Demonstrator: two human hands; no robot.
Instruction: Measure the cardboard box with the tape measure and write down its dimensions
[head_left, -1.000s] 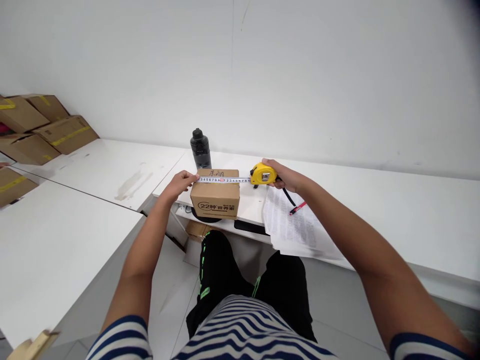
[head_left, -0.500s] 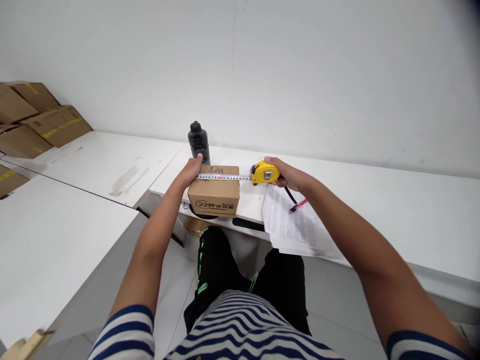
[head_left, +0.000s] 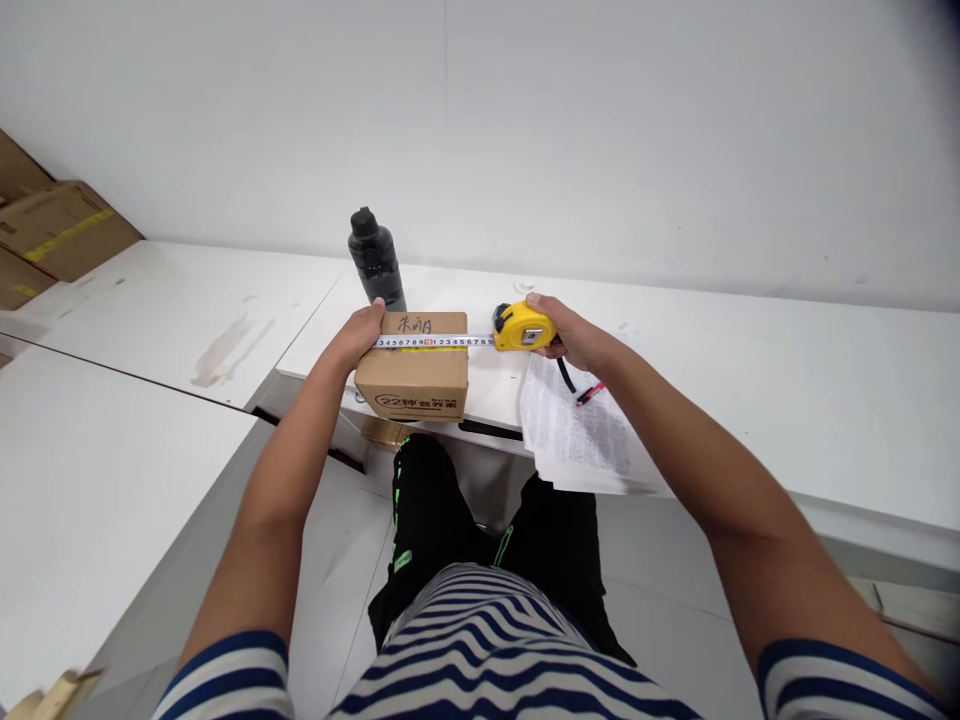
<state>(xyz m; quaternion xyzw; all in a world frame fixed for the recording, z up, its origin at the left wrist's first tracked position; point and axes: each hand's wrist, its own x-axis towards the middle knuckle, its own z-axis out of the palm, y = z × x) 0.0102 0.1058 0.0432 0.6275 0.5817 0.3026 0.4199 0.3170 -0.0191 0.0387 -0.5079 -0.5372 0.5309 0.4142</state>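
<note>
1. Head view: one small brown cardboard box with black print (head_left: 412, 370) is sitting at the near edge of the white tabletop (head_left: 750, 400). Walls are looking stiff, dry, not slippery; weight is staying a guess, contents being hidden. Best hold: palms on opposite sides, low down.
2. One yellow hard-cased tape measure (head_left: 517, 326) is hanging just right of the box, its one thin white blade (head_left: 450, 342) lying across the top; probably light, springy, best gripped by the case.
3. Right hand (head_left: 568, 335) is gripping the case. Left hand (head_left: 358, 336) is touching the box's left edge; cannot tell whether fingers are pinching the blade end.
4. Counting: two hands, one dark bottle (head_left: 375, 258), one red-and-black pen (head_left: 590, 394) lying on printed papers (head_left: 574, 450), sheets uncountable.
</note>
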